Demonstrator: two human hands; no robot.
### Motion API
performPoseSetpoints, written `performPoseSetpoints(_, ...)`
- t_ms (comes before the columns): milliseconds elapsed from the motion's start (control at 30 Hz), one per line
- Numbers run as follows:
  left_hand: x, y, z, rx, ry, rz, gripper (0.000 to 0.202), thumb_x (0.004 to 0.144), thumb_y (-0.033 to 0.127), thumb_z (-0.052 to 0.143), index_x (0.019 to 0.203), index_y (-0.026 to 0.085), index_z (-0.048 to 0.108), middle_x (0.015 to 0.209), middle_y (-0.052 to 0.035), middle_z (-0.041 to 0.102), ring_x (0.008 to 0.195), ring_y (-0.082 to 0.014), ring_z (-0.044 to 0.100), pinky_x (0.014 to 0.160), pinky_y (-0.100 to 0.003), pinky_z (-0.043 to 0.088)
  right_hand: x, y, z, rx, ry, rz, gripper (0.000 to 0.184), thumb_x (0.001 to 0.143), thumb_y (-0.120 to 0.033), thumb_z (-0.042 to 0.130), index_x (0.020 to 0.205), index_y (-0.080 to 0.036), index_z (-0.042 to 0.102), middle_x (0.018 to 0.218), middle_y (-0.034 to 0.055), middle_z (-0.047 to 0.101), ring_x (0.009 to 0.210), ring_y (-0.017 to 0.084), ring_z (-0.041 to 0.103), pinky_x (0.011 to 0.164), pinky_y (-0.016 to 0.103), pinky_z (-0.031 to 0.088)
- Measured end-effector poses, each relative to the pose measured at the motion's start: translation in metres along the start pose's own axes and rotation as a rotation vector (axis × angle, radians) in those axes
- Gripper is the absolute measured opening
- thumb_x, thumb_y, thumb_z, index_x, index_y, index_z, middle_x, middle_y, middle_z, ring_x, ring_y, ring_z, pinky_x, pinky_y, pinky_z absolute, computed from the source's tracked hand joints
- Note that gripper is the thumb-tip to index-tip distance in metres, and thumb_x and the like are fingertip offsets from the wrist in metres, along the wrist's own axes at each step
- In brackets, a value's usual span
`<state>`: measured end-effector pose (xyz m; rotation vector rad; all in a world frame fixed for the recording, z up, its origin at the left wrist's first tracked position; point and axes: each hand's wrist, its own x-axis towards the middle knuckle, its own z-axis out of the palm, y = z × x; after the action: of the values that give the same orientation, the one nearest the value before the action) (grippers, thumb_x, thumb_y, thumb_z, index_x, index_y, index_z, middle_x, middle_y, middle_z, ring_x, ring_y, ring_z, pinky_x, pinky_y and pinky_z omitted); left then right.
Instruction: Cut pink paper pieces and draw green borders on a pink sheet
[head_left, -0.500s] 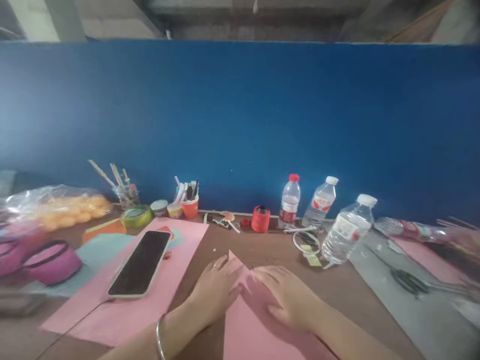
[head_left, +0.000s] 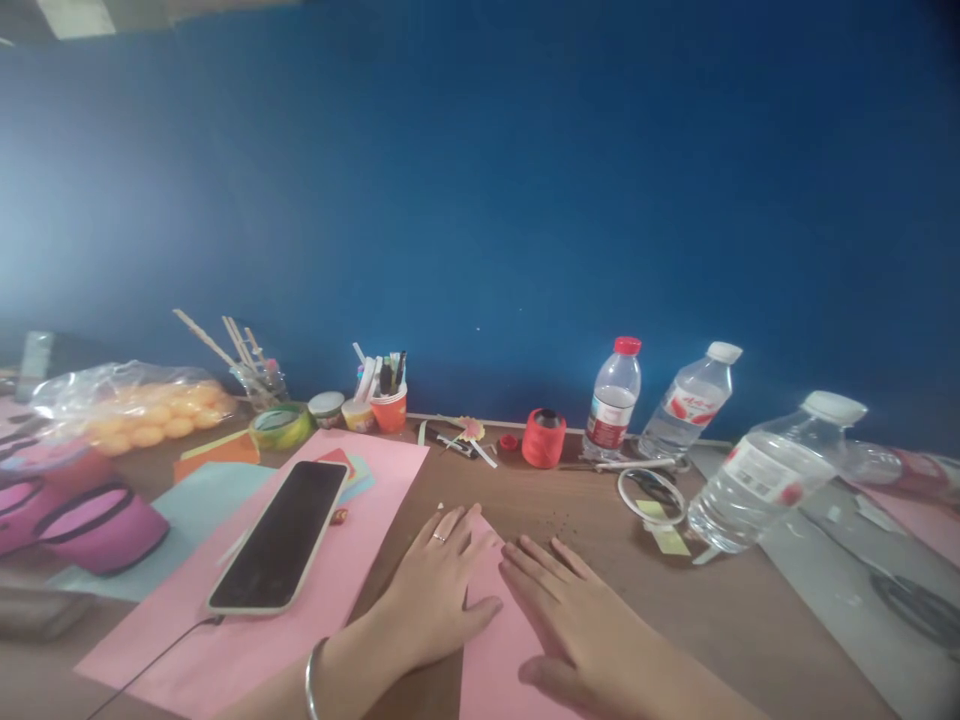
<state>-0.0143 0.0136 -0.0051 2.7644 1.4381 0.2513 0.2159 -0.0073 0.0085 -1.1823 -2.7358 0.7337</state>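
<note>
A pink sheet of paper (head_left: 491, 660) lies on the brown table in front of me, its far end narrowing between my hands. My left hand (head_left: 442, 580) rests flat across its left edge, fingers stretched forward, a ring on one finger and a silver bangle at the wrist. On the paper's right side my right hand (head_left: 562, 610) lies flat with its fingers spread. Neither hand grips anything. Both palms and the paper's covered edges are hidden.
At left a phone (head_left: 283, 540) with a cable lies on another pink sheet (head_left: 169, 655). Behind stand a pen cup (head_left: 389, 410), a red tape roll (head_left: 544, 440) and upright bottles (head_left: 613, 400). A large bottle (head_left: 769, 480) stands at right beside a grey sheet (head_left: 832, 590).
My view has tilted down and shifted. My right hand's fingers are more spread and flatter on the pink paper; the left thumb now sticks out over it.
</note>
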Motion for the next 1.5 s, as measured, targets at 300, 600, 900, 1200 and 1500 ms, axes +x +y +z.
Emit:
performPoseSetpoints(300, 0.006, -0.006, 0.005, -0.005, 0.018, 0.008, 0.058, 0.086, 0.044, 0.048, 0.14, 0.027, 0.033, 0.145, -0.0088, 0.036, 0.13, -0.0274, 0.035, 0.109, -0.049, 0.021, -0.001, 0.001, -0.002, 0.024, 0.01, -0.004, 0.081, 0.079, -0.05, 0.057, 0.146, -0.025, 0.018, 0.153, 0.0034, 0.015, 0.14, 0.027, 0.009, 0.113, 0.048, 0.0)
performPoseSetpoints(600, 0.009, -0.004, -0.003, -0.015, -0.002, 0.016, 0.055, 0.084, 0.041, 0.052, 0.136, 0.029, 0.04, 0.141, -0.0081, 0.041, 0.128, -0.0283, 0.037, 0.108, -0.051, 0.02, -0.005, -0.001, -0.011, -0.017, 0.197, -0.038, 0.041, 0.078, -0.045, 0.059, 0.107, -0.016, 0.064, 0.101, 0.0076, 0.067, 0.1, 0.024, 0.055, 0.107, 0.043, 0.02)
performPoseSetpoints(900, 0.009, -0.008, 0.008, -0.006, 0.005, -0.053, 0.054, 0.085, 0.036, 0.048, 0.137, 0.025, 0.038, 0.147, -0.0061, 0.032, 0.132, -0.0282, 0.032, 0.107, -0.048, 0.024, -0.007, -0.01, -0.006, 0.006, 0.243, 0.168, 0.037, 0.072, -0.037, 0.07, 0.103, -0.02, 0.061, 0.102, 0.0054, 0.059, 0.094, 0.025, 0.051, 0.08, 0.037, 0.042)
performPoseSetpoints(1200, 0.01, -0.007, 0.007, -0.185, 0.182, -0.13, 0.034, 0.072, 0.026, 0.058, 0.105, 0.019, 0.053, 0.123, -0.011, 0.054, 0.129, -0.0325, 0.034, 0.109, -0.056, 0.012, -0.006, -0.007, -0.012, 0.011, 0.204, 0.42, 0.044, 0.067, -0.035, 0.071, 0.107, -0.019, 0.061, 0.103, 0.0092, 0.058, 0.098, 0.03, 0.053, 0.082, 0.04, 0.04)
performPoseSetpoints(1500, 0.019, -0.015, -0.006, -0.491, 0.398, -0.235, 0.009, 0.08, 0.021, 0.051, 0.072, 0.021, 0.052, 0.079, -0.0004, 0.057, 0.079, -0.0194, 0.058, 0.088, -0.043, 0.043, -0.01, -0.005, -0.017, -0.029, 0.28, 0.467, 0.045, 0.07, -0.022, 0.06, 0.115, -0.017, 0.057, 0.106, 0.0121, 0.061, 0.101, 0.031, 0.054, 0.084, 0.041, 0.039)
